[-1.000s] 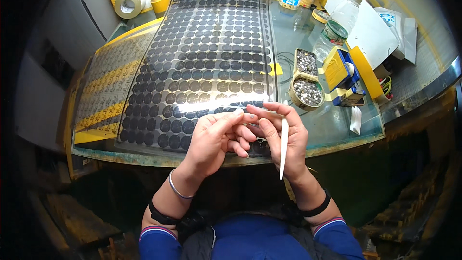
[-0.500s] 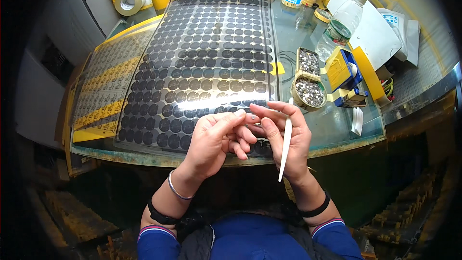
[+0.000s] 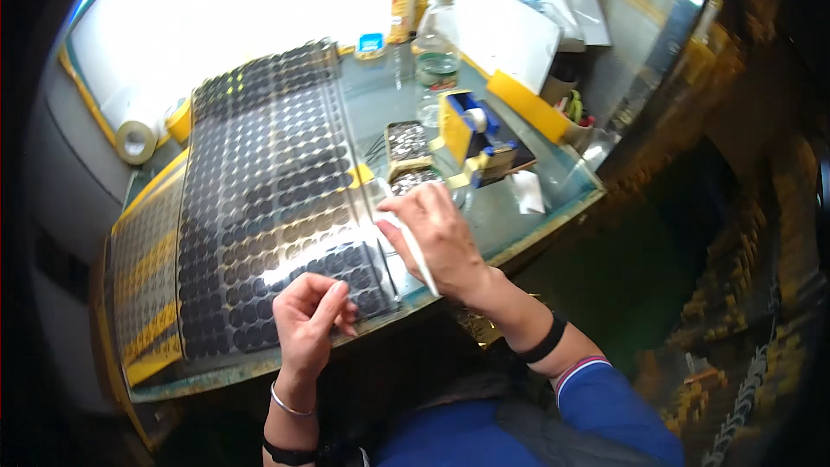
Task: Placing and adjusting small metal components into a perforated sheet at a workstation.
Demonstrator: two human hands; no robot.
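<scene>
In my right hand [image 3: 439,238] is a slim white tapered stick [image 3: 418,258], its thin end pointing back toward me. That hand hovers just in front of two small tubs, one behind the other, both filled with small shiny pieces; the nearer tub [image 3: 417,178] is partly covered by my fingers, while the far tub [image 3: 408,142] shows fully. My left hand [image 3: 309,318] is closed above the near edge of a sheet with rows of dark discs [image 3: 268,156]. Its thumb lies against curled fingers, and whatever they pinch cannot be made out.
A blue and yellow tape dispenser [image 3: 484,134] stands right of the tubs, beside a folded white paper [image 3: 527,192]. Behind are a clear bottle [image 3: 437,60] and a yellow strip [image 3: 526,106]. Tape rolls [image 3: 137,143] sit far left. The glass table's edge [image 3: 553,223] runs nearby.
My hands have parted: the right moved toward the tubs with the white stick, the left stays nearer me. The small grey piece at the left fingertips no longer shows. The view has turned right.
</scene>
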